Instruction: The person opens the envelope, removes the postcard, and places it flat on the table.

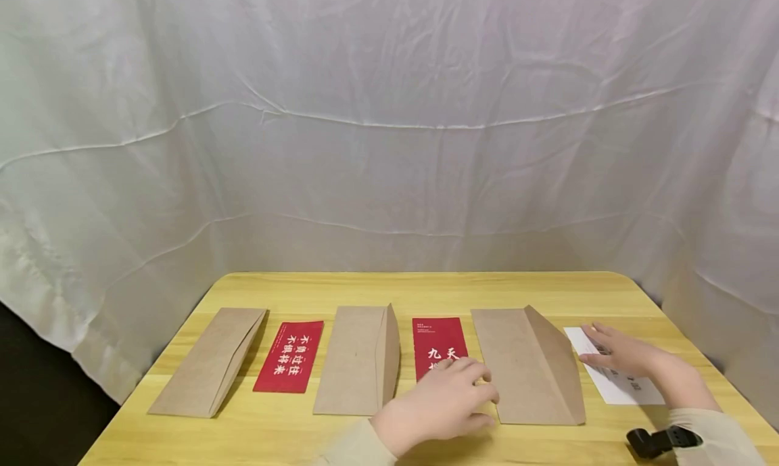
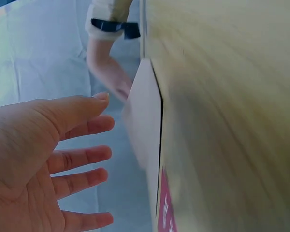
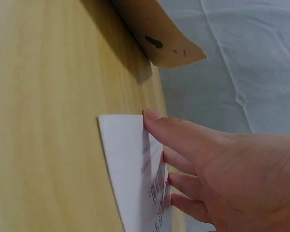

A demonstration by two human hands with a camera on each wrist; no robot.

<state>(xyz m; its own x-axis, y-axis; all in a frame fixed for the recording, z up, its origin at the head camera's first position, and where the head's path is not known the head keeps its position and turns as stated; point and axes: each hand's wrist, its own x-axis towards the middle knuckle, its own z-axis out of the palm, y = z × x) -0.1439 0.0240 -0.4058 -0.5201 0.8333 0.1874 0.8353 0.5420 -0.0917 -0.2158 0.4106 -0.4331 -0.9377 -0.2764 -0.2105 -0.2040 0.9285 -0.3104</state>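
Note:
My left hand (image 1: 438, 402) hovers over the lower part of a red card (image 1: 438, 334) with white characters, its fingers loosely spread and holding nothing. In the left wrist view the same hand (image 2: 43, 164) shows an empty palm, with a brown envelope (image 2: 147, 106) beyond it. At the right, my right hand (image 1: 629, 354) rests on a white card (image 1: 615, 389) with dark print. Seen from the right wrist, that card (image 3: 123, 145) lies flat, and the thumb and fingertips touch it. Between the hands lies a brown envelope (image 1: 511, 371) with its flap raised.
Another brown envelope (image 1: 349, 364) with a raised flap lies left of the middle. Further left are a second red card (image 1: 289, 358) and a third brown envelope (image 1: 209, 364). Everything stands on a yellow wooden table (image 1: 292, 293), with a pale curtain (image 1: 389, 175) behind it.

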